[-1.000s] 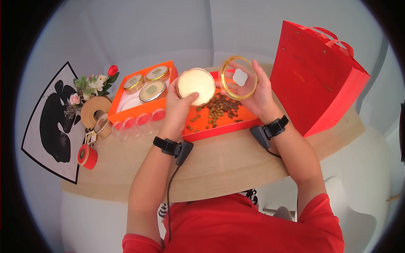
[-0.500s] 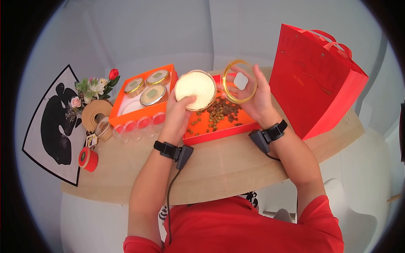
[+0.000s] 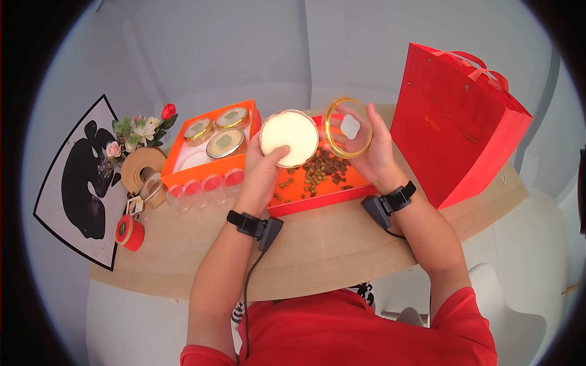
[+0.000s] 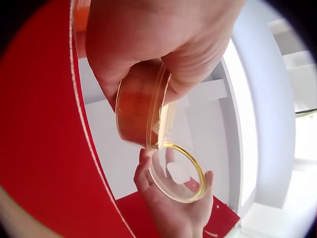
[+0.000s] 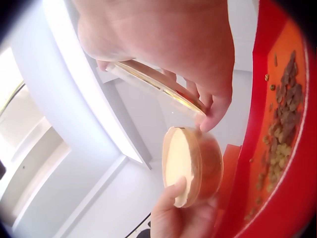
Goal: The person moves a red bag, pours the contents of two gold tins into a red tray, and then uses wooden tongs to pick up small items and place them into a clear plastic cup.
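Observation:
My left hand (image 3: 261, 174) grips a round jar (image 5: 210, 158) by its side, the thumb lying over the cream-coloured disc (image 3: 290, 137) at its top. Seen from the left wrist, the jar's wall is see-through and orange-brown, and the disc has a ragged edge. My right hand (image 3: 379, 152) holds a clear round lid (image 4: 177, 173) by its gold rim, fingers spread behind it and thumb up at the right side. A white label (image 3: 350, 127) sits in the lid's middle. Jar and lid face up side by side, their edges close together above the red tray.
Below the hands lies a red tray (image 3: 317, 205) with brown flakes and greenish pieces. To the left are an orange box (image 3: 204, 168) with lidded jars, small clear cups (image 3: 213, 186), tape rolls (image 3: 135, 171), flowers and a red tub (image 3: 129, 232). A red bag (image 3: 452, 134) stands right.
The whole scene has shifted slightly down in the head view. Jar and lid have come a little nearer each other; both hands keep their holds.

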{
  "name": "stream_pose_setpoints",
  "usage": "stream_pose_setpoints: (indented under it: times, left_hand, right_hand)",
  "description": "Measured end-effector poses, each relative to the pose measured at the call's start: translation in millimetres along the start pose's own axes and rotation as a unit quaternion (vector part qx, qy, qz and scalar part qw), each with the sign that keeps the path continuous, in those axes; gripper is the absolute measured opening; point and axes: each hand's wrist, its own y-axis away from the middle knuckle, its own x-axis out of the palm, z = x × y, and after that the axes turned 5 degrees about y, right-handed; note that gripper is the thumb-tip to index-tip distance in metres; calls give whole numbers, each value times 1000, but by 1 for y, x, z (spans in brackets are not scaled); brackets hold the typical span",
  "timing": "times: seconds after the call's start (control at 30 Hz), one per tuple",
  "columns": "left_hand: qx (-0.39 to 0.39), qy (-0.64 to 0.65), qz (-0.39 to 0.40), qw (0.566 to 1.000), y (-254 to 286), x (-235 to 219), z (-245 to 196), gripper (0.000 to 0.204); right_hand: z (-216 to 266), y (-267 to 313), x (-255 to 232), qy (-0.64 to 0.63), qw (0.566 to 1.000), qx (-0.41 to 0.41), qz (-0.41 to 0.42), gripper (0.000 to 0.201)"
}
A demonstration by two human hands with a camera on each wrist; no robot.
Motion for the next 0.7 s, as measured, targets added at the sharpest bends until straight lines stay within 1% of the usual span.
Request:
stream_pose_setpoints:
  times: [0.1, 0.2, 0.3, 0.33, 0.4, 0.43, 0.53, 0.57, 0.67, 0.7]
  left_hand:
    - [-7, -3, 1, 1000, 0, -1, 3, 72]
    - [-20, 0, -6, 1000, 2, 2, 2, 70]
    - [-32, 10, -6, 999, 6, 5, 0, 64]
    - [-38, 20, -1, 999, 7, 6, 0, 62]
    - [-50, 39, 9, 998, 10, 10, -1, 59]
    - [-58, 48, 22, 997, 10, 10, 0, 58]
    - [-83, 77, 57, 992, 11, 10, 3, 55]
    - [-93, 86, 66, 990, 11, 10, 4, 55]
    - [-116, 99, 76, 985, 12, 12, 6, 55]
    - [-122, 100, 77, 984, 13, 13, 7, 55]
  right_hand:
    - [-4, -1, -1, 22, 1000, -5, -18, 94]
    - [-4, 0, 1, 67, 998, -15, -16, 93]
    - [-9, -2, 0, 111, 994, -12, -9, 94]
    - [-12, -3, -1, 146, 989, -7, -16, 96]
    - [-16, -3, 1, 217, 976, 2, -29, 99]
    - [-17, -1, 4, 241, 970, -6, -39, 103]
    - [-15, 5, 17, 310, 950, -3, -27, 104]
    - [-18, 7, 20, 319, 947, -26, -31, 108]
    - [-34, -1, 9, 446, 890, -94, -29, 110]
    - [-35, -1, 8, 461, 881, -101, -32, 110]
